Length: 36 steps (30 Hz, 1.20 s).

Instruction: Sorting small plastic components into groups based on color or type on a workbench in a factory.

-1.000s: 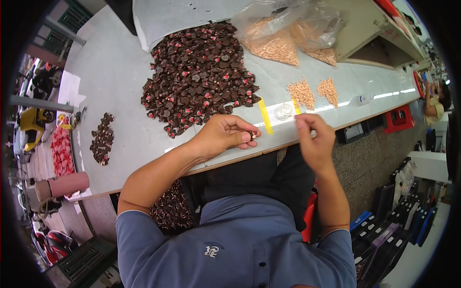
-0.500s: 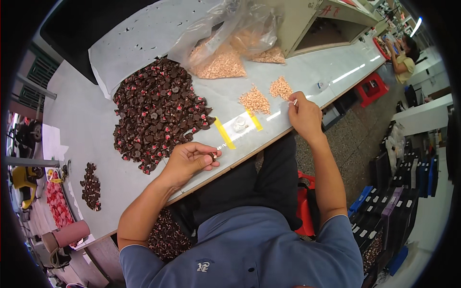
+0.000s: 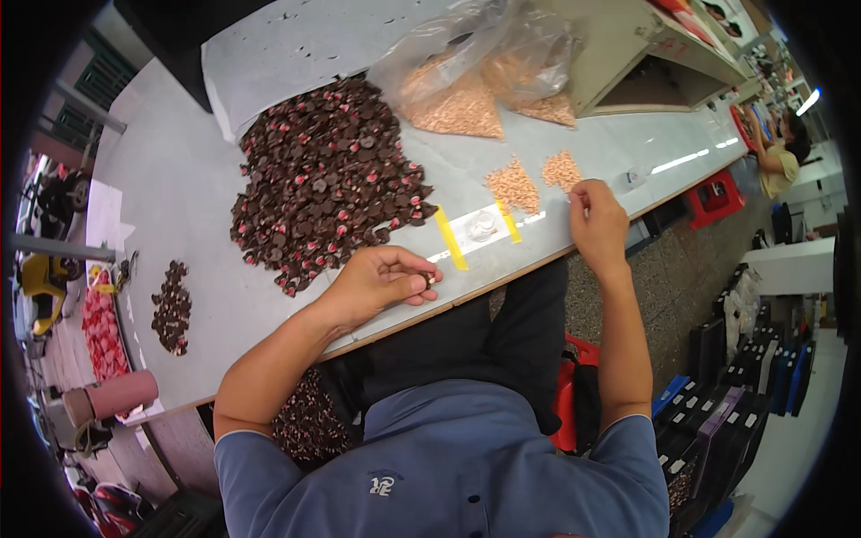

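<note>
On far left of desk, small dark heap. Big pile of dark-and-red parts mid-desk. Left hand at near desk edge, fingers pinched on tiny part, too small to identify. Taped clear patch beside it. Two tan piles. Right hand raised near them, fingers curled together; contents hidden. Plastic bag behind, contents blurred.

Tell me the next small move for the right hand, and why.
Probably bring the right hand back toward the left hand. The left pinches a small part at the table edge, while the right sits by the tan piles, fingers closed; whether it holds a piece I cannot tell.
</note>
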Tool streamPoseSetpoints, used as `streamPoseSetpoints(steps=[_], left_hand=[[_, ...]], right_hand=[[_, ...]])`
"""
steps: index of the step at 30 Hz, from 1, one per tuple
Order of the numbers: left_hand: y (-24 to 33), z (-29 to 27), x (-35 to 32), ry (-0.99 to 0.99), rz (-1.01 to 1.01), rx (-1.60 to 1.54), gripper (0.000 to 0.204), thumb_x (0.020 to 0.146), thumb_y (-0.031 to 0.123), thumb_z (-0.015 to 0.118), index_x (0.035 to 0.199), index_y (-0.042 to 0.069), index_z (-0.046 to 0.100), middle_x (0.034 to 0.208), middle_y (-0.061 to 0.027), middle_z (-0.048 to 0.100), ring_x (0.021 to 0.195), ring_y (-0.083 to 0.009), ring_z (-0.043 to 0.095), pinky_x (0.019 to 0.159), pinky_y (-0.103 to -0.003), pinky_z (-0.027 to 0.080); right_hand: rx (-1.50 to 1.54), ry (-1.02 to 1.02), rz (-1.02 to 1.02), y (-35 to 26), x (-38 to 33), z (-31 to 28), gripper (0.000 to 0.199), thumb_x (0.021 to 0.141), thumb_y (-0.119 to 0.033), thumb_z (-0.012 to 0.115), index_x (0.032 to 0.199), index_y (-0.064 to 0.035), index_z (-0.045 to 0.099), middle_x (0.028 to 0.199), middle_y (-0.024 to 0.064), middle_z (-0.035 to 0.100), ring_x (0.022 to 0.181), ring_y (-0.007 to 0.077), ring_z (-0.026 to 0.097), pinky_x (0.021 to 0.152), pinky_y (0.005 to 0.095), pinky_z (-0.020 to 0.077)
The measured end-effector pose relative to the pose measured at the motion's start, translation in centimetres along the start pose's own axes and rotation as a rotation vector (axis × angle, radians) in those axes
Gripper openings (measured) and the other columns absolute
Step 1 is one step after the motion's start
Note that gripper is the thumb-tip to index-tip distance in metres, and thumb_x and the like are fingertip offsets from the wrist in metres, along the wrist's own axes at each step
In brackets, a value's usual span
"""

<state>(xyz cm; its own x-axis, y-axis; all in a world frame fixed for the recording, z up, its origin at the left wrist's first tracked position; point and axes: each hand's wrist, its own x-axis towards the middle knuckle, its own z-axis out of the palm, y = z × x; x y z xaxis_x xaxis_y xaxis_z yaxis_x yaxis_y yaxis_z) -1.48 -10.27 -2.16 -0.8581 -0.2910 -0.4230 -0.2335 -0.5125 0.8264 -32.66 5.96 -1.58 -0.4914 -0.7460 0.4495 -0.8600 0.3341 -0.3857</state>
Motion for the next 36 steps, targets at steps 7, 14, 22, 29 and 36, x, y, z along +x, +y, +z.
streamPoseSetpoints(steps=[7,14,22,29,36], left_hand=[[0.7,-0.1,0.4,-0.117,-0.031,0.015,0.024,0.091,0.004,0.066,0.114,-0.004,0.062,0.114,-0.0163,0.068,0.096,-0.0222,0.07,0.084,-0.03,0.057],[0.8,-0.4,-0.1,-0.185,-0.116,0.06,0.026,0.091,0.016,0.07,0.11,-0.001,0.068,0.105,-0.0118,0.071,0.092,-0.0172,0.07,0.079,-0.027,0.057],[0.9,-0.4,-0.1,-0.191,-0.115,0.093,0.025,0.091,0.018,0.071,0.105,-0.002,0.068,0.096,-0.0117,0.071,0.089,-0.0174,0.071,0.076,-0.026,0.057],[0.7,0.0,0.0,-0.155,-0.097,0.049,0.025,0.09,0.017,0.072,0.104,-0.003,0.067,0.095,-0.0116,0.071,0.087,-0.017,0.071,0.076,-0.027,0.058],[0.4,0.2,0.0,-0.128,-0.068,0.009,0.016,0.089,0.009,0.071,0.098,-0.004,0.068,0.091,-0.0119,0.071,0.084,-0.0177,0.072,0.072,-0.025,0.058]], right_hand=[[0.389,-0.001,0.013,-3.8,-1.4,-1.1,0.009,0.083,0.004,0.064,0.091,0.0005,0.06,0.09,0.0089,0.066,0.08,0.0161,0.065,0.07,0.0265,0.0529],[0.838,-0.427,-0.002,-11.7,-3.7,0.8,0.02,0.08,0.006,0.071,0.097,0.0013,0.061,0.085,0.0076,0.066,0.078,0.0139,0.067,0.073,0.0262,0.0539],[0.825,-0.515,-0.056,-14.0,-4.4,1.7,0.019,0.081,0.004,0.072,0.096,0.0019,0.061,0.083,0.0103,0.067,0.075,0.017,0.068,0.065,0.0279,0.0541],[0.557,-0.309,-0.279,-15.5,-5.0,0.9,0.016,0.08,0.006,0.07,0.092,0.0004,0.06,0.078,0.0134,0.063,0.068,0.0277,0.065,0.057,0.0337,0.0511],[0.516,-0.277,-0.281,-16.0,-5.6,0.6,0.013,0.082,0.005,0.067,0.093,0.0007,0.061,0.081,0.0137,0.064,0.069,0.0269,0.066,0.058,0.0337,0.051]])
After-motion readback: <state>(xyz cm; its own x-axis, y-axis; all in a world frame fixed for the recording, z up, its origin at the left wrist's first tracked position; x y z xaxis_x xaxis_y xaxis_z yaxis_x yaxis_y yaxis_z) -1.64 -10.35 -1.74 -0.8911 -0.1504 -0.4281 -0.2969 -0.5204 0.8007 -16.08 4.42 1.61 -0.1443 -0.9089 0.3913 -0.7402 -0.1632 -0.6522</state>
